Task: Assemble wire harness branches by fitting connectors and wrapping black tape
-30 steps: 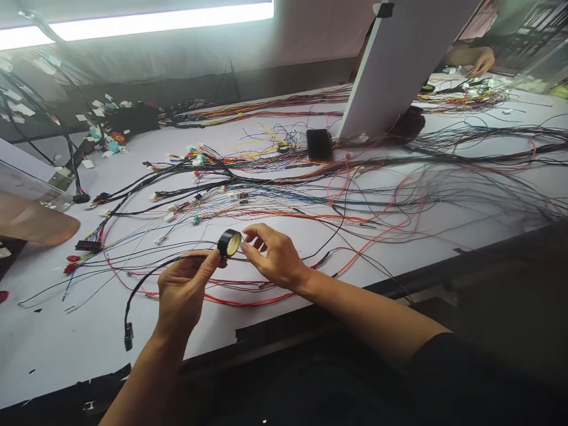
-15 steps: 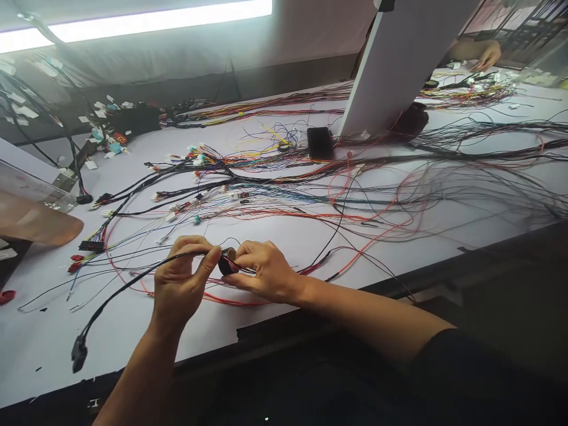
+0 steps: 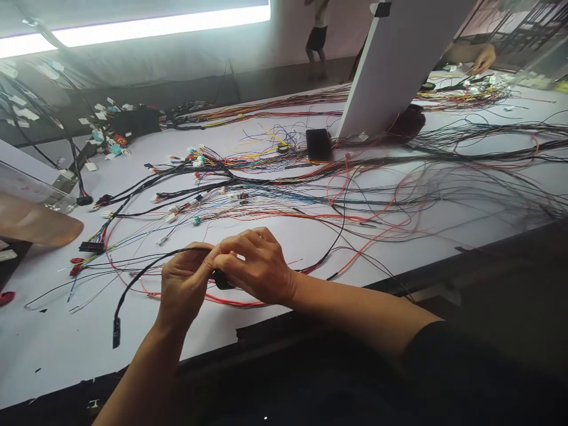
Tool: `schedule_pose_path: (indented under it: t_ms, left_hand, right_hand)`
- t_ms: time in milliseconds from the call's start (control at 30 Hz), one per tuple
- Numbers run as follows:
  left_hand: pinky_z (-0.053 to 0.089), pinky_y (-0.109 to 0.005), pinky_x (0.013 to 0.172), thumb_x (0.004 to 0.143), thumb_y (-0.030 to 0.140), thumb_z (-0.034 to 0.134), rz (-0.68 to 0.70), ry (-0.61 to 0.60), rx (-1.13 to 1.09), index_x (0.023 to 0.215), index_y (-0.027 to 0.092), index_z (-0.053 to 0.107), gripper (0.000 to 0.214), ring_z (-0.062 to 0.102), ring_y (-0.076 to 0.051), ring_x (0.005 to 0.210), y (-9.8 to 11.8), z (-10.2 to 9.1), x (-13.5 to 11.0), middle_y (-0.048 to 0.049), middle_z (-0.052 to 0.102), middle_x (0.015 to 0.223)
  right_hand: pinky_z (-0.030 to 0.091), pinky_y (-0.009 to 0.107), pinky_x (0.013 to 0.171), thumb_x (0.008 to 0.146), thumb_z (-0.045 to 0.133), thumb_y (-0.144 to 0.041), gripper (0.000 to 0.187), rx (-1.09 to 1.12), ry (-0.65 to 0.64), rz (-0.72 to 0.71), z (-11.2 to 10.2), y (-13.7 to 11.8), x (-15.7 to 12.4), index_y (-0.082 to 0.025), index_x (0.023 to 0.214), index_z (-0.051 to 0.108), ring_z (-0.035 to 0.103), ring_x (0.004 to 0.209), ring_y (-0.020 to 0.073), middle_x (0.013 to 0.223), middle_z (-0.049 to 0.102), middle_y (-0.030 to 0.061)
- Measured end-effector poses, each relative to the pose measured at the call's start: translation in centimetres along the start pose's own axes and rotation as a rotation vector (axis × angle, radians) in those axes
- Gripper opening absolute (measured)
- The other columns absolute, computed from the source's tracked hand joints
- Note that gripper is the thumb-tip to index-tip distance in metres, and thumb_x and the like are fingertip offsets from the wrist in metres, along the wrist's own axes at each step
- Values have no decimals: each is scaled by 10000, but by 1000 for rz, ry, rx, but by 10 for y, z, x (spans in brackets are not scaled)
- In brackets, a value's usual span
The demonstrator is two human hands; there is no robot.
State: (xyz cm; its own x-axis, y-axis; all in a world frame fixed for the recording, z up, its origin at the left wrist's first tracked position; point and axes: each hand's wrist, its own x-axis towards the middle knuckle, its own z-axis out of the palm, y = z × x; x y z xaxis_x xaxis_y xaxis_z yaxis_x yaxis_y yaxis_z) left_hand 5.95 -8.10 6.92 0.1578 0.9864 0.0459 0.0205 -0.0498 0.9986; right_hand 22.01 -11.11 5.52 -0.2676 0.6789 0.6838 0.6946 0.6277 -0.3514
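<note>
My left hand (image 3: 184, 289) is closed on a black wrapped cable (image 3: 144, 271), pinching it between thumb and fingers. The cable's free end curves down to the left and carries a small black connector (image 3: 116, 332). Against the left fingertips is my right hand (image 3: 261, 267), its fingers bent over a roll of black tape (image 3: 223, 280). Much of the roll is covered by the right fingers, and the exact spot where tape and cable meet is hidden. Red wires (image 3: 239, 304) lie on the table below the hands.
Wire bundles with connectors (image 3: 199, 160) spread across the white table (image 3: 213, 337). A black box (image 3: 319, 144) stands beside an upright white panel (image 3: 377, 77). Another person's hand (image 3: 484, 58) is at the far right; a person (image 3: 318, 35) stands in the background.
My right hand has moved left and up over the left fingertips, covering more of the tape roll. The hanging connector has swung right and up. A person has appeared in the background.
</note>
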Motion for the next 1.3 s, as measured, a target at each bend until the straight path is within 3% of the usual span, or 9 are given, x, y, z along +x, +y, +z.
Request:
schedule_pose_path:
  t_ms: [167, 300, 433, 533, 833, 933, 1133, 1200, 1300]
  left_hand:
    - [534, -293, 630, 717, 329, 780, -13, 57, 14, 749, 181, 664, 190, 635, -178, 670, -2, 0, -2, -19, 651, 701]
    - [539, -335, 772, 745, 315, 761, 24, 25, 13, 772, 194, 672, 153, 654, -194, 765, 0, -1, -1, -22, 659, 734]
    - [542, -385, 833, 773, 286, 737, 80, -38, 37, 794, 205, 678, 102, 673, -229, 850, 4, -3, -3, -32, 679, 782]
    - [529, -415, 902, 773, 245, 735, 131, -30, -9, 804, 214, 684, 68, 680, -232, 884, 3, -2, -6, -27, 683, 796]
    - [501, -442, 949, 782, 244, 722, 184, -29, 62, 785, 213, 688, 46, 672, -231, 877, 7, -1, -11, -36, 672, 828]
    - [491, -458, 956, 804, 279, 703, 157, -88, 78, 815, 211, 684, 71, 665, -245, 913, 11, 0, -8, -55, 688, 872]
    - [523, -402, 879, 786, 275, 732, 89, -53, 21, 820, 214, 667, 95, 677, -227, 862, 7, 1, -8, -29, 693, 799]
    - [524, -372, 851, 779, 270, 740, 67, -14, 23, 814, 213, 667, 99, 674, -211, 832, 5, 0, -7, -21, 686, 785]
    - [514, -344, 838, 761, 272, 757, 71, 56, 22, 797, 210, 670, 113, 661, -194, 810, 6, -3, -5, -16, 675, 763]
  right_hand:
    - [385, 346, 933, 937, 501, -261, 84, 293, -9, 77, -2, -1, -12, -278, 907, 578, 635, 953, 137, 1021, 692, -13]
    - [485, 310, 861, 926, 542, -304, 97, 617, 200, 393, -4, -10, -22, -262, 947, 457, 653, 978, 143, 1056, 689, 28]
    - [532, 297, 685, 914, 529, -427, 230, 773, 177, 776, -4, -13, -17, -242, 948, 397, 679, 716, 155, 803, 683, 14]
    - [508, 251, 541, 907, 506, -497, 295, 857, 147, 908, -3, -7, -11, -235, 898, 371, 657, 567, 141, 715, 658, -10]
    - [475, 250, 574, 903, 523, -297, 124, 589, -22, 889, -2, 8, -25, -230, 869, 424, 652, 589, 150, 663, 676, -12]
    - [459, 242, 577, 909, 510, -281, 82, 599, -31, 892, -2, 9, -24, -230, 889, 450, 634, 567, 134, 663, 675, -25]
    - [435, 239, 592, 870, 582, -301, 81, 503, -151, 871, 0, 18, -20, -223, 865, 561, 603, 603, 122, 687, 645, -22]
    - [455, 245, 629, 843, 603, -274, 149, 519, -149, 799, -5, 21, -23, -222, 980, 576, 612, 666, 121, 820, 668, -4]
    - [487, 272, 738, 824, 600, -242, 318, 486, -1, 592, -15, 22, -30, -197, 1132, 537, 621, 843, 141, 1048, 648, 54]
